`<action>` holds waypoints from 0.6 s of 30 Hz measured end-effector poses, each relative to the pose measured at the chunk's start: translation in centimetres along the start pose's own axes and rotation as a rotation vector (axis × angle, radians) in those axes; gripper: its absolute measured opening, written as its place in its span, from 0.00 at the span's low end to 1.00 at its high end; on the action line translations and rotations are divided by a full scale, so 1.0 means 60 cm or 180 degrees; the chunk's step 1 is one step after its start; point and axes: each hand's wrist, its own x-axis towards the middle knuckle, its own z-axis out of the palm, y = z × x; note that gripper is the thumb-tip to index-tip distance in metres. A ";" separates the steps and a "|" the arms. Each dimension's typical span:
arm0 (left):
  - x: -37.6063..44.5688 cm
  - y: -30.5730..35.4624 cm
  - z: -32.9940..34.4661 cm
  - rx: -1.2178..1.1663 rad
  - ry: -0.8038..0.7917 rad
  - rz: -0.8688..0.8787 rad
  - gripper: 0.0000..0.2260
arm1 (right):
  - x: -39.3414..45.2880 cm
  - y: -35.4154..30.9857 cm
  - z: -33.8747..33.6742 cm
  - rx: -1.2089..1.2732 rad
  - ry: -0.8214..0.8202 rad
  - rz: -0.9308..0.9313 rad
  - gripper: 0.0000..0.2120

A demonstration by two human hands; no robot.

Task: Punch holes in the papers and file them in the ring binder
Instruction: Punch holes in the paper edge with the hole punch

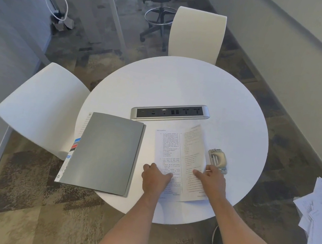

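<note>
Printed papers [180, 151] lie on the round white table [182, 83], two sheets side by side or one partly over the other. My left hand [155, 178] presses flat on the left sheet's near part. My right hand [211, 179] rests on the right sheet, index finger stretched out on the print. A beige and metal hole punch [217, 157] sits just right of the papers, touching my right hand's knuckles. A closed grey ring binder [106, 151] with coloured index tabs lies to the left, overhanging the table's edge.
A silver power and socket strip [169, 112] is set into the table behind the papers. Two white chairs [40, 105] [197, 34] stand at the left and far side. A loose heap of papers [321, 223] lies on the floor at right.
</note>
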 end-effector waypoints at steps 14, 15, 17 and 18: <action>0.027 -0.004 -0.016 -0.1936 -0.0551 -0.0818 0.25 | 0.003 -0.018 -0.047 0.1757 -0.1368 0.0148 0.13; 0.029 -0.007 -0.015 -0.1954 -0.0597 -0.0862 0.25 | 0.002 -0.018 -0.049 0.1785 -0.1382 0.0151 0.13; 0.030 -0.012 -0.011 -0.1799 -0.0561 -0.0891 0.25 | 0.000 -0.019 -0.055 0.1877 -0.1412 0.0138 0.13; 0.029 -0.014 -0.009 -0.1705 -0.0511 -0.0918 0.25 | -0.002 -0.021 -0.057 0.1956 -0.1430 0.0135 0.14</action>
